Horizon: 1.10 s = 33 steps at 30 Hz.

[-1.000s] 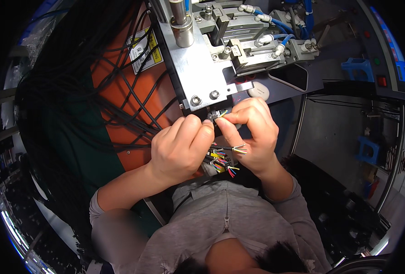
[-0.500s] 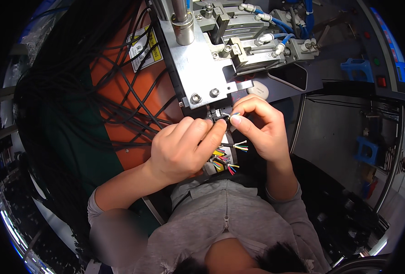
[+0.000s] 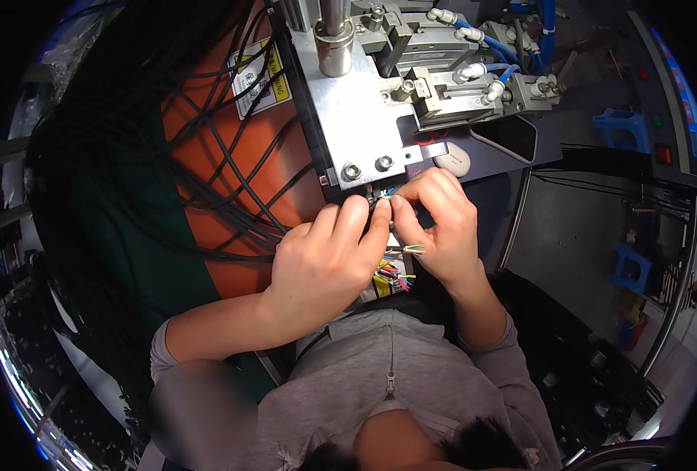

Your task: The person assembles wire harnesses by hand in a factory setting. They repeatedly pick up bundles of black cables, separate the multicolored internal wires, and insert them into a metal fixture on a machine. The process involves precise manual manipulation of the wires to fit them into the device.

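My left hand (image 3: 322,255) is closed, its thumb and index finger pressed together on a cable end at the front of the metal fixture (image 3: 356,118). From the other side my right hand (image 3: 441,224) pinches the thin coloured wires (image 3: 388,193) fanning out of that cable. The fingertips of both hands nearly touch, and they hide most of the cable and the slot beneath the plate. Just below them, more stripped cable ends (image 3: 414,250) with multicoloured cores stick out. A further bunch of coloured wire ends (image 3: 399,278) lies nearer my body, by a yellow label.
Black cables (image 3: 223,157) spread over the orange surface (image 3: 199,184) on the left. Pneumatic cylinders (image 3: 450,98) with blue hoses stand behind the plate. A white rounded case (image 3: 452,159) and a phone (image 3: 507,137) lie at the right. Blue stools (image 3: 629,265) stand farther right.
The view has shifted slightly, moving the fixture rightward in the picture. My fingertips have drawn closer together over the wires, and my left hand's fingers are more upright.
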Each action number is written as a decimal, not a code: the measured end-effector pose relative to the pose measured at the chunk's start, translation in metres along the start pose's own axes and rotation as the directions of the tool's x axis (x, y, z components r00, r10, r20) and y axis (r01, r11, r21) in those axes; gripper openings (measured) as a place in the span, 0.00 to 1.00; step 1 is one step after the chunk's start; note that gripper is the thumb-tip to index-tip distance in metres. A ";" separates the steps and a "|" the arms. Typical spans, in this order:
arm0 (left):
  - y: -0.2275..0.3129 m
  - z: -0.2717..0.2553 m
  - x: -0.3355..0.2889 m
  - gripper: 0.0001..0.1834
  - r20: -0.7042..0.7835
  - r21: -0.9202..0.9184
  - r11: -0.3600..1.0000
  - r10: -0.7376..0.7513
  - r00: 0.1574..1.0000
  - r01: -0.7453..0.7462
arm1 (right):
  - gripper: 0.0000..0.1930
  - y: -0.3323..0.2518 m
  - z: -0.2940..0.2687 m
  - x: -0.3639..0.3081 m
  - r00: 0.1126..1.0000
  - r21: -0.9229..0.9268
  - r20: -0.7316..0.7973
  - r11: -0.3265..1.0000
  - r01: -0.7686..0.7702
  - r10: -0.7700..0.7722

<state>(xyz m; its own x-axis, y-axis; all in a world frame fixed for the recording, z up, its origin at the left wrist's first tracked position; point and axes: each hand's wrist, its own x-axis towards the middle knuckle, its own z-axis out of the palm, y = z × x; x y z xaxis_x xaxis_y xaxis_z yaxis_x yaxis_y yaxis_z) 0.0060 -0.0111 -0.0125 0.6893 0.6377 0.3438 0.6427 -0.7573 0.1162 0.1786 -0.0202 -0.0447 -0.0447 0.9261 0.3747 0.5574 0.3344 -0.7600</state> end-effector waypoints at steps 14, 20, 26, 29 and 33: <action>-0.012 0.003 0.005 0.10 -0.114 -0.102 0.995 -0.014 0.993 0.002 | 0.04 0.011 0.016 -0.011 0.937 0.370 0.015 0.868 -0.331 0.350; -0.002 -0.015 -0.002 0.09 0.089 0.061 0.994 -0.097 0.991 0.091 | 0.05 0.015 0.008 -0.014 0.958 0.356 -0.024 0.898 -0.260 0.287; -0.009 -0.009 -0.003 0.10 0.038 -0.158 0.981 -0.109 0.993 0.114 | 0.13 0.015 -0.013 -0.010 0.974 0.628 0.105 0.773 0.091 -0.200; -0.011 -0.016 0.001 0.12 0.049 -0.331 0.938 -0.095 0.994 0.106 | 0.14 0.012 -0.013 -0.008 0.977 0.627 0.059 0.769 0.125 -0.206; -0.013 -0.015 0.003 0.18 0.037 -0.543 0.822 -0.182 0.983 0.172 | 0.15 0.000 -0.007 -0.003 0.998 0.666 0.016 0.745 0.029 -0.054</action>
<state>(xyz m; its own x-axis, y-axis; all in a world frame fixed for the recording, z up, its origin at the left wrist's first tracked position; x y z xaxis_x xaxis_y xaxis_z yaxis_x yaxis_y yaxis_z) -0.0052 -0.0014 0.0015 0.5732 0.7693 0.2821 0.4653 -0.5889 0.6608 0.1848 -0.0244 -0.0418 -0.0881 0.9094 0.4064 -0.1386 0.3928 -0.9091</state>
